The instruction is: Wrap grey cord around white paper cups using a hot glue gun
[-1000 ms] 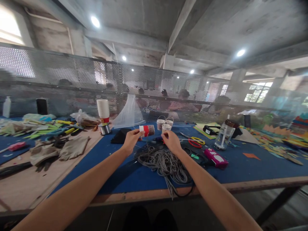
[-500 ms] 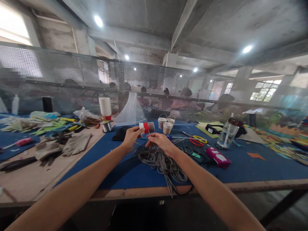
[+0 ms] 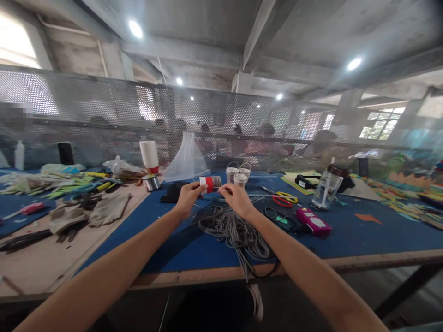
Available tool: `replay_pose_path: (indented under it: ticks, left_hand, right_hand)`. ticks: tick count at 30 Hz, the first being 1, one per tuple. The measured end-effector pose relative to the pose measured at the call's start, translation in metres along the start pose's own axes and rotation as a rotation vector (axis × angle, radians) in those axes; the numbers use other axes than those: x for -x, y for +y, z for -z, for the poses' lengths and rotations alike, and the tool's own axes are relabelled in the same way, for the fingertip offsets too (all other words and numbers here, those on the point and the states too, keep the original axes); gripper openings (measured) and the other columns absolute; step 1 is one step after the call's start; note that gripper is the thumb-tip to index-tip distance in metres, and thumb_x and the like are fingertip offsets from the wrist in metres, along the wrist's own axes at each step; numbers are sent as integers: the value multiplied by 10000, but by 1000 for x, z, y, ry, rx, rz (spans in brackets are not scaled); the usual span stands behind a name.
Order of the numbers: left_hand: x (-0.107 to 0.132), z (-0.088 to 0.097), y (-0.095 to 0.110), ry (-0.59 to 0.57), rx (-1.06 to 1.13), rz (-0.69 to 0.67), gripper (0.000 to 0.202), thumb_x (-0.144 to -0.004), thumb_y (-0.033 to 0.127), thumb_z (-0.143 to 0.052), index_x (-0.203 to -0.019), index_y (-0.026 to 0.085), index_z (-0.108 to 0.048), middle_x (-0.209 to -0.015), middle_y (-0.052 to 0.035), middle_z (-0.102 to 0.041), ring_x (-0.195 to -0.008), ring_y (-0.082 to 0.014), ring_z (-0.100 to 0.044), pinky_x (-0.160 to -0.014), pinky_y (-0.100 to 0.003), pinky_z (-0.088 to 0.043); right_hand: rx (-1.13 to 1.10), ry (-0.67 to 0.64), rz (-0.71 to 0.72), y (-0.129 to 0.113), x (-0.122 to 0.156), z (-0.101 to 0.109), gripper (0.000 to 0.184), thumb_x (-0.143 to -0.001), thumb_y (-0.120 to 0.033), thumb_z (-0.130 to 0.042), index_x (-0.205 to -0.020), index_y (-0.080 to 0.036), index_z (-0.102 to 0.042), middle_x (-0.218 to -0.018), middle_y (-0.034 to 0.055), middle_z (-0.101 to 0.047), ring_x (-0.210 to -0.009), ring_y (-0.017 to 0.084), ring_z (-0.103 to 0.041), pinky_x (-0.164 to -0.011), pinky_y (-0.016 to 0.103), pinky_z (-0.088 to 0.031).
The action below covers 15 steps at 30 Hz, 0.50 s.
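Left hand (image 3: 188, 198): its fingers are gripping the red-and-white cup (image 3: 207, 184) by its left end.
Cup: it is lying sideways in the air between the hands, above the blue mat (image 3: 173, 258).
Right hand (image 3: 238, 199): its fingertips are pinching together beside the cup's right end; I cannot tell what they are holding.
Grey cord (image 3: 238, 233): it is lying heaped on the near side.
Small cups (image 3: 231, 175): three are standing beyond the right hand.

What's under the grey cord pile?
Blue table covering shows around the cord pile; trailing strands cross the wooden rim. Anything directly beneath the coils is hidden.
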State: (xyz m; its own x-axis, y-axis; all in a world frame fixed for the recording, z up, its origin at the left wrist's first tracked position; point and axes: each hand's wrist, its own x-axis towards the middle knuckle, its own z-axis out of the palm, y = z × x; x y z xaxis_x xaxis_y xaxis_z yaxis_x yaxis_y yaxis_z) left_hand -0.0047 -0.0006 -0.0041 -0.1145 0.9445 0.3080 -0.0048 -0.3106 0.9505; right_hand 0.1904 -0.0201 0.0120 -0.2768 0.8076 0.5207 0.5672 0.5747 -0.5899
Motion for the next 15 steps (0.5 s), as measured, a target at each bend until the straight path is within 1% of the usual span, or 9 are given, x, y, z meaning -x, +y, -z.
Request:
replay_pose_path:
  ticks: [3, 6, 10, 15]
  left_hand:
    - [0, 1, 0, -10, -16, -6, 378, -628, 462, -770, -837, 148, -769, -780, -58, -717, -696, -171, -579, -620, -265, -427]
    - [0, 1, 1, -23, -35, -14, 377, -628, 469, -766, -832, 152, -771, -794, -60, -722, -690, -174, -581, -614, -267, -421]
    - [4, 0, 5, -32, -61, -16, 382, -635, 474, -755, -854, 161, -775, -809, -58, -728, -699, -180, -590, -619, -268, -416]
    - [7, -1, 6, -82, -52, -21, 380, -658, 460, -736, -888, 161, -780, -824, -61, -734, -698, -177, -581, -607, -265, -402]
  right_hand:
    - [127, 61, 67, 0, 0, 2, 253, -957, -402, -492, -940, -229, -676, -790, 13, -702, -702, 154, -627, -644, 238, -398]
    - [220, 82, 127, -1, -1, 2, 242, -965, -397, -484, -965, -244, -672, -840, 12, -717, -736, 163, -637, -639, 243, -377]
    - [276, 82, 172, -7, -5, 4, 238, -973, -378, -471, -998, -251, -670, -859, 10, -719, -741, 161, -634, -638, 243, -368]
    - [289, 98, 208, -9, -11, 6, 234, -977, -361, -460, -1001, -248, -664, -904, 13, -720, -765, 161, -631, -651, 247, -365]
